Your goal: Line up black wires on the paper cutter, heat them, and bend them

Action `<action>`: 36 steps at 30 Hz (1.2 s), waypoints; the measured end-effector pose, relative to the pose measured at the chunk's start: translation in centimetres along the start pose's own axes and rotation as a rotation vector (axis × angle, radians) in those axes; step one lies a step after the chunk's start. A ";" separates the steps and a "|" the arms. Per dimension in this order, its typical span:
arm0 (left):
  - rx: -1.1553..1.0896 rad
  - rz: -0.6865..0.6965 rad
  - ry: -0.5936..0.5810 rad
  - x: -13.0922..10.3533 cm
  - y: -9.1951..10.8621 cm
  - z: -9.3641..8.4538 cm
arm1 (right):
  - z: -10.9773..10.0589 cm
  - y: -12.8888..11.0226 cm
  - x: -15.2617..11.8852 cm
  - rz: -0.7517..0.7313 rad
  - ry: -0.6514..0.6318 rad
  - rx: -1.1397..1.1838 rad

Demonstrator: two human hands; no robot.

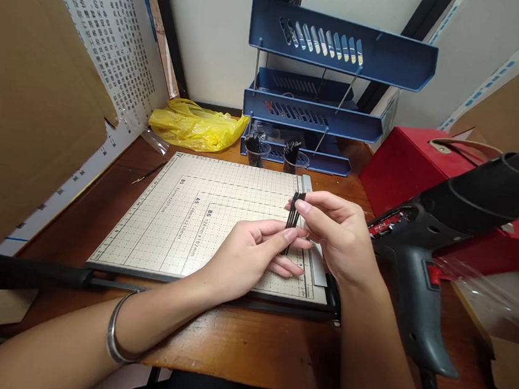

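Observation:
Between the fingertips of both hands stands a small bundle of thin black wire-like pieces (293,213), nearly upright, over the right part of a cream paper cutter (155,220) with a printed grid. My left hand (251,249) pinches the bundle lower down with thumb and index finger, its other fingers stretched out behind. Thumb and index finger of my right hand (336,230) close on the top end. What exactly the pieces are is too small to tell. Part of the bundle is hidden by the fingers.
Two clear plastic cups (258,154) of similar black pieces stand behind the cutter, before a blue tiered tray (312,110). A yellow plastic bag (196,127) lies back left. On the right are a heat gun (415,297) and a red box (407,151). The cutter's handle (33,271) extends left.

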State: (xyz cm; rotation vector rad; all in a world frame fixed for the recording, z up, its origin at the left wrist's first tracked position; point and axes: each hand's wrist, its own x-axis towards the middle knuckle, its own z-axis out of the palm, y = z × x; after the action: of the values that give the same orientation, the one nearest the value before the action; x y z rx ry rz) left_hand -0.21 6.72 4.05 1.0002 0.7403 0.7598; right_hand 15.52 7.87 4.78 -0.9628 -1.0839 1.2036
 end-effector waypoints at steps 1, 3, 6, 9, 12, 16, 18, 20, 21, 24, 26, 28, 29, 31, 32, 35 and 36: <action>-0.001 -0.002 0.001 0.0 0.0 0.0 | 0.0 0.1 0.1 -0.013 0.007 -0.003; -0.004 -0.007 0.002 0.0 0.1 0.0 | -0.1 0.2 0.1 -0.045 0.018 -0.014; -0.010 -0.015 -0.001 0.0 0.2 0.0 | -0.2 0.2 0.1 -0.066 0.016 -0.012; -0.013 -0.015 0.001 0.0 0.2 0.0 | -0.2 0.1 0.0 -0.043 -0.008 0.021; -0.016 -0.013 0.002 0.0 0.1 0.1 | -0.1 0.0 0.0 -0.027 -0.018 0.041; -0.020 -0.008 -0.014 -0.1 0.1 0.1 | -0.1 0.1 0.0 -0.026 -0.022 0.033; -0.027 -0.003 -0.012 -0.1 0.1 0.0 | -0.1 0.0 0.0 -0.010 -0.024 0.025; -0.036 0.009 -0.002 0.0 0.2 0.1 | -0.1 -0.1 0.0 0.027 -0.039 0.010; -0.039 0.017 0.004 0.0 0.2 0.1 | -0.1 -0.1 -0.1 0.044 -0.051 -0.003; -0.033 0.042 0.006 0.0 0.3 0.1 | -0.1 -0.4 -0.2 0.059 -0.111 -0.079; -0.020 0.047 -0.004 -0.1 0.4 0.1 | -0.2 -0.5 -0.3 0.036 -0.149 -0.148; -0.006 0.044 -0.021 -0.1 0.4 0.0 | -0.2 -0.6 -0.3 0.017 -0.163 -0.192; 0.000 0.039 -0.029 -0.2 0.3 0.0 | -0.3 -0.6 -0.3 0.013 -0.157 -0.200; 0.011 0.030 -0.039 -0.2 0.3 -0.1 | -0.3 -0.6 -0.3 0.016 -0.142 -0.206; 0.016 0.026 -0.040 -0.2 0.3 -0.1 | -0.3 -0.6 -0.3 0.019 -0.136 -0.207; 0.023 0.020 -0.037 -0.2 0.2 -0.1 | -0.3 -0.6 -0.3 0.017 -0.129 -0.212; 0.025 0.018 -0.036 -0.2 0.2 -0.1 | -0.3 -0.6 -0.2 0.013 -0.130 -0.213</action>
State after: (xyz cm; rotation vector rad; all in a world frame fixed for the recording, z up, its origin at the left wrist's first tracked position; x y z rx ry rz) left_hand -0.45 6.65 4.27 1.0420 0.7124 0.7478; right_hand 15.91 7.56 5.24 -1.0666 -1.3310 1.1911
